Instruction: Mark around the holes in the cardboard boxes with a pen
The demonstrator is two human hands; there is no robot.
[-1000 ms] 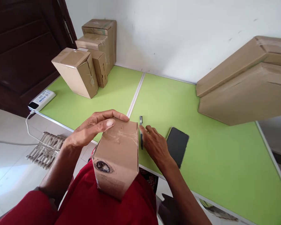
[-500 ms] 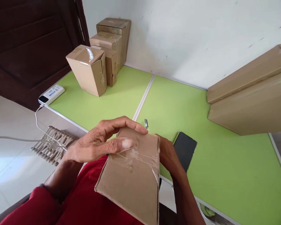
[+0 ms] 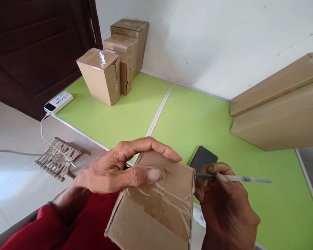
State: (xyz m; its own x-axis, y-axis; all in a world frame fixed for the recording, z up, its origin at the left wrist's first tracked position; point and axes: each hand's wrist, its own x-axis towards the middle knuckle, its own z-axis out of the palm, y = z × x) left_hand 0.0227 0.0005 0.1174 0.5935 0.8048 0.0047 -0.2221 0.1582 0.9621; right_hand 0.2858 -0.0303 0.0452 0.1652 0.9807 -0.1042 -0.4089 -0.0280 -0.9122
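A small taped cardboard box (image 3: 156,222) is tilted in front of my red clothing. My left hand (image 3: 122,166) grips its upper end, with the thumb pressed on the taped face and the fingers over the far edge. In my right hand (image 3: 224,198) is a slim pen (image 3: 240,178), pinched between thumb and fingers. It has a dark front part and a pale, see-through barrel, blurred by motion. Its front end meets the box's right edge; the tip itself is hidden. A dark phone (image 3: 202,158) lies on the table just behind the right hand.
Several cardboard boxes (image 3: 99,76) stand at the back left of the green table (image 3: 276,201). Two larger boxes (image 3: 276,118) are at the right. A white power bank (image 3: 59,101) with a cable sits at the left edge. Below is a slatted wooden stool (image 3: 58,158).
My right hand has come out from behind the box to its right side, now holding the pen. The box and left hand have shifted slightly right and down.
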